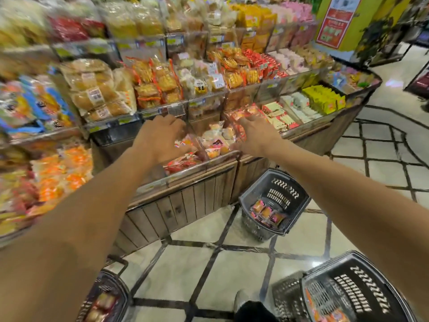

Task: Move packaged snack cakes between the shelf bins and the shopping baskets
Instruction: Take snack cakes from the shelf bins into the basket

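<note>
1. My left hand and right hand reach over the low shelf bin, fingers spread, gripping nothing yet, to grab from both sides
2. Snack cakes lie heaped in it between my hands
3. Three baskets wait on the floor within reach, nearest the shelf the basket holding a few cakes

Grocery shop — stocked snack shelves, price tags, shopping baskets

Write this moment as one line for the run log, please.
left hand: open, over bin | right hand: open, over snack cakes | baskets: three on floor, middle basket holds cakes
</note>
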